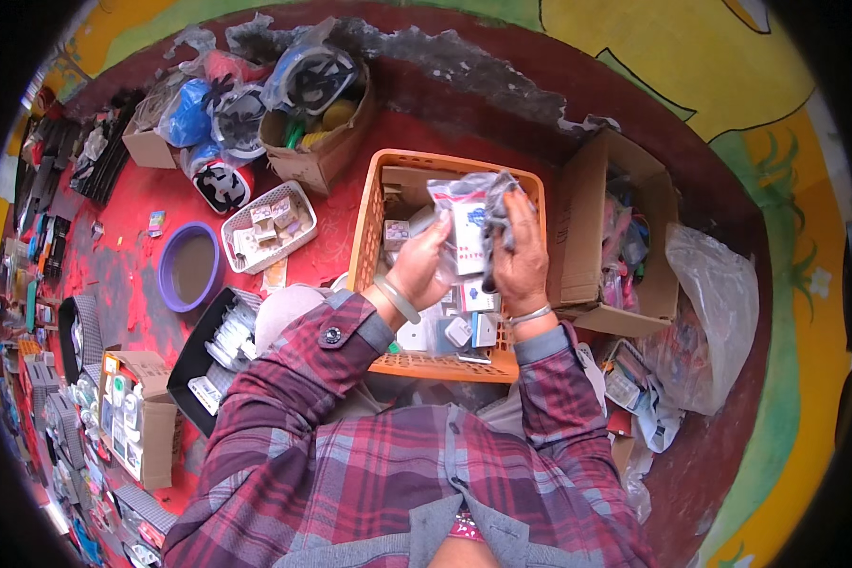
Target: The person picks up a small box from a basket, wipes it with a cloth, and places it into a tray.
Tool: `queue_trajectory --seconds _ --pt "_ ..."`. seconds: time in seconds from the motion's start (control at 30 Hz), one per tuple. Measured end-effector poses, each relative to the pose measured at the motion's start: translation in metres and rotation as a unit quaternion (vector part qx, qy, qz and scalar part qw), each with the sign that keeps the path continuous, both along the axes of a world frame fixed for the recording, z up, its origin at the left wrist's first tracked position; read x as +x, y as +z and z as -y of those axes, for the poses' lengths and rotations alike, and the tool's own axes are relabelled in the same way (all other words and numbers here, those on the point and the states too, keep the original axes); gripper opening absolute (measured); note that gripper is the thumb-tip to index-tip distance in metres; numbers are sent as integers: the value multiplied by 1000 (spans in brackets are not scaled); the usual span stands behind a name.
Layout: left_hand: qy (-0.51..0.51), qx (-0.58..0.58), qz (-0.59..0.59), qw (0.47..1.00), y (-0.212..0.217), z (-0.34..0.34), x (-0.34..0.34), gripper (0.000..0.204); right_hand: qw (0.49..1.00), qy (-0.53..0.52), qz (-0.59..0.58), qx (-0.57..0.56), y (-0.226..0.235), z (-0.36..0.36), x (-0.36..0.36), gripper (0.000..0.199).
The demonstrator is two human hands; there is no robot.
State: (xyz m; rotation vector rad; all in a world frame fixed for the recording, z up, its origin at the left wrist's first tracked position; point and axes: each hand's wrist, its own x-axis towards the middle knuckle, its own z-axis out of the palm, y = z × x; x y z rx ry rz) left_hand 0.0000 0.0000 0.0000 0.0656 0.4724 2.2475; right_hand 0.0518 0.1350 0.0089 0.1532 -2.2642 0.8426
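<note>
My left hand (pixel 418 265) grips a clear plastic packet (pixel 468 227) by its left side. A white piece with blue and red print shows inside the packet. Against the packet's right side, my right hand (pixel 523 254) presses a dark grey cloth (pixel 494 216), its fingers curled round it. Both hands are above an orange plastic basket (pixel 435 365). Several small white boxes and flat pieces lie in the basket, among them a small box (pixel 397 230) at its left side. My forearms cover part of the basket's near side.
Right of the basket stands a cardboard box (pixel 582 241) of packaged goods, beside a clear plastic bag (pixel 719 303). To the left are a white basket (pixel 289 248) of small boxes, a purple basin (pixel 168 275) and a black tray (pixel 187 398). Another carton (pixel 303 166) stands at the back.
</note>
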Motion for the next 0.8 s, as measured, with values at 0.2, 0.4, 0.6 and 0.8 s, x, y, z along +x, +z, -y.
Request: queue_trajectory --seconds 0.2,0.4,0.6,0.8 --pt "23 -47 -9 999 -24 5 -5 37 992 55 12 113 10 33 9 57" --pt "-8 -20 -15 1000 -4 -1 -4 43 998 -56 -10 -4 -1 -5 -2 43" --pt "-20 60 -14 998 -31 7 -13 40 990 41 -11 137 11 32 7 51" --pt "-35 -19 -3 999 24 11 -4 42 875 -158 170 -425 -16 -75 -8 30"
